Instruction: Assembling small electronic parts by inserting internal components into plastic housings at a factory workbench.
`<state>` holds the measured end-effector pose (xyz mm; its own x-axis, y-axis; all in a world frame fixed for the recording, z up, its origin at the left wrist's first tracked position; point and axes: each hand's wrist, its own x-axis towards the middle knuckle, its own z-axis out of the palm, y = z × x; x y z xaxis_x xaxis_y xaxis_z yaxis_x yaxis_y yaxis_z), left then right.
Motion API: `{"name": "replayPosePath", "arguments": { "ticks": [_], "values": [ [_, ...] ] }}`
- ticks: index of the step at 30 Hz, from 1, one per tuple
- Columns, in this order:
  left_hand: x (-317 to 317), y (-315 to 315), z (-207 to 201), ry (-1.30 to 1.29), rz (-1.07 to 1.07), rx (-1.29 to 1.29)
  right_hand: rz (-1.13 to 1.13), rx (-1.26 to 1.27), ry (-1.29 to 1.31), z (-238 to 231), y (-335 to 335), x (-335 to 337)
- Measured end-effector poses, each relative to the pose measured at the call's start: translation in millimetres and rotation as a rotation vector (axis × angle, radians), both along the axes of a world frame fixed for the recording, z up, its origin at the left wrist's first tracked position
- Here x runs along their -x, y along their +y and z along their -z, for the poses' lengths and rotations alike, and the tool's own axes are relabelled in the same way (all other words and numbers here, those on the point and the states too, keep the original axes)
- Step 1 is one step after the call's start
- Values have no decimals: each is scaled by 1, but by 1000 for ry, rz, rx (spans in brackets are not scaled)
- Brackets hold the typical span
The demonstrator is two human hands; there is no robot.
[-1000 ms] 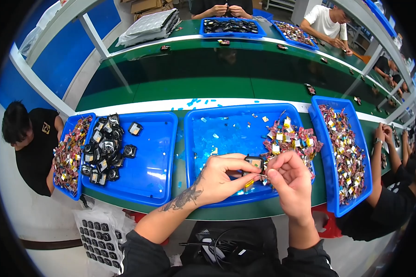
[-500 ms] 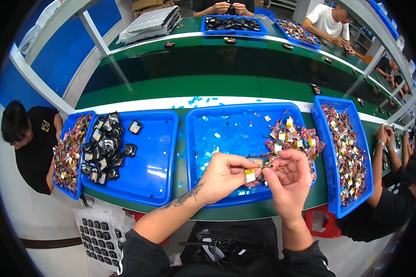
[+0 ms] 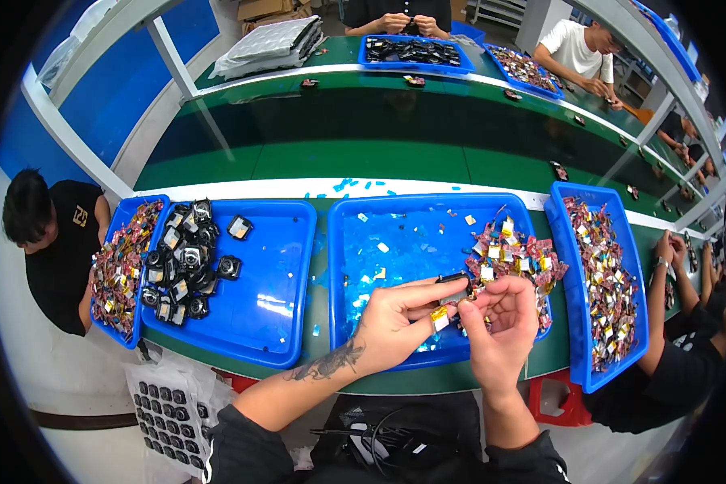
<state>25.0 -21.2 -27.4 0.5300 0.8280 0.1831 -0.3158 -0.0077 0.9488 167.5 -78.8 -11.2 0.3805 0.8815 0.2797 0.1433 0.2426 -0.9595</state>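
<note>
Over the near edge of the middle blue tray (image 3: 348, 355), my left hand (image 3: 391, 323) grips a small black casing (image 3: 453, 282) between its fingers. A piece with a white block and yellow tape (image 3: 440, 318) hangs by the left thumb, joined to the parts between my hands. My right hand (image 3: 504, 323) meets the left at the casing, its thumb and forefinger pinched at a small part whose shape is hidden by the fingers. Beyond the right hand lies a heap of reddish circuit boards with yellow and white pieces (image 3: 512, 250).
On the left, a blue tray (image 3: 278, 242) holds black camera-like units (image 3: 191, 258); a narrower tray of boards (image 3: 125, 274) adjoins it. Another board-filled tray (image 3: 597, 282) stands right. Blue film scraps (image 3: 347, 185) lie along the green conveyor (image 3: 339, 161). Co-workers sit around the line.
The black casing has tilted up and the white-and-yellow piece has turned and dropped slightly. Both hands stay together, and the view has shifted a little.
</note>
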Motion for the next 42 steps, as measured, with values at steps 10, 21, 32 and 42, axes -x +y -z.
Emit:
{"name": "replayPosePath", "arguments": {
  "ticks": [10,21,32,42],
  "values": [
    [2,-3,-7,-14,-80,31,-91,95,1,1,13,8],
    [128,61,-14,1127,-665,-801,-399,209,-336,-30,177,-27],
    [205,98,-14,1699,-294,-642,-44,521,-514,59,301,-89],
    [135,86,-53,875,-568,-534,-429,356,-1197,-65,185,-109]
  ]
}}
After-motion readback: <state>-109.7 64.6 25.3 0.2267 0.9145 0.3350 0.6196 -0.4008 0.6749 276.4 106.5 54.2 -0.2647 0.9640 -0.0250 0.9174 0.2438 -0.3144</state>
